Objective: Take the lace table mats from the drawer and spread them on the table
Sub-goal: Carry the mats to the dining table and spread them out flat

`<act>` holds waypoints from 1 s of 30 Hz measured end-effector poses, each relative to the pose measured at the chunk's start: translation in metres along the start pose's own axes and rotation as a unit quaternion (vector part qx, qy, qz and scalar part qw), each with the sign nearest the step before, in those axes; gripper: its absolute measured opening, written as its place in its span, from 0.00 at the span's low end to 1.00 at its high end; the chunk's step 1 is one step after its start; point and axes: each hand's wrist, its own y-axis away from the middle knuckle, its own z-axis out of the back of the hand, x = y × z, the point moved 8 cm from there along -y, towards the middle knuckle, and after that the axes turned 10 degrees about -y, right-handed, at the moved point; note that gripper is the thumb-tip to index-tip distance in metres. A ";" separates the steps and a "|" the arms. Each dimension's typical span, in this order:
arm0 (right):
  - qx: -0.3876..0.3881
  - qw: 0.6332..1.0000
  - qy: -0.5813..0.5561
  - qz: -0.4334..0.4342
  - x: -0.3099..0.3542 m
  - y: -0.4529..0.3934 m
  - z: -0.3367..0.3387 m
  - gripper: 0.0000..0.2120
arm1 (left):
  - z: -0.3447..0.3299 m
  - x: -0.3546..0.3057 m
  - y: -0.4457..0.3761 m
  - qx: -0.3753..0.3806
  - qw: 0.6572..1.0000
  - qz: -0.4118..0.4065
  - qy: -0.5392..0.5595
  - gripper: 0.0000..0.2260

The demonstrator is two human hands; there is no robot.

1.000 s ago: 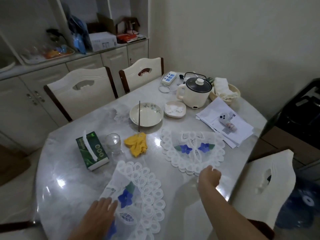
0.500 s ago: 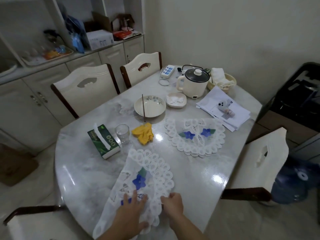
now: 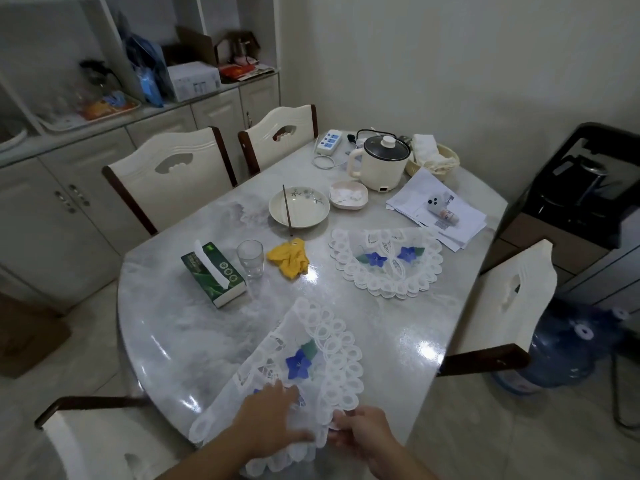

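Note:
A white lace mat with blue flowers (image 3: 386,259) lies spread flat on the right half of the marble table (image 3: 166,327). A second lace mat (image 3: 311,344), folded in half, lies at the near edge and hangs partly over it. My left hand (image 3: 273,419) rests flat on its near end, fingers spread. My right hand (image 3: 363,434) pinches the mat's near right edge at the table's rim.
A green tissue box (image 3: 213,273), a glass (image 3: 250,258), a yellow cloth (image 3: 289,259), a bowl with chopsticks (image 3: 299,211), a small dish (image 3: 348,199), a cooker pot (image 3: 379,161) and papers (image 3: 440,213) crowd the table. Chairs (image 3: 502,306) stand around it.
The view has drawn back from the table. My right hand left the far mat and came to the near mat's edge. My left hand stayed on the near mat.

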 end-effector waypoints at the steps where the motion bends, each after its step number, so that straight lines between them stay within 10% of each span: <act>1: 0.004 1.000 0.001 0.000 -0.002 0.004 -0.003 0.02 | -0.010 -0.009 0.002 0.035 0.999 -0.015 -0.034 0.42; 5: 0.004 1.000 0.012 0.012 -0.009 0.008 -0.002 0.11 | -0.037 -0.024 -0.004 0.062 0.983 -0.014 -0.173 0.25; 12: 0.007 0.999 -0.010 0.031 -0.005 0.011 0.000 0.10 | -0.028 -0.041 0.002 0.064 0.988 -0.026 -0.135 0.40; 16: -0.008 0.997 0.033 0.073 0.001 0.015 -0.002 0.09 | -0.030 -0.061 0.001 0.042 0.984 -0.041 -0.168 0.22; 30: 0.036 0.993 0.088 0.071 0.005 0.014 0.006 0.07 | 0.007 -0.010 -0.007 -0.018 0.976 0.039 0.212 0.07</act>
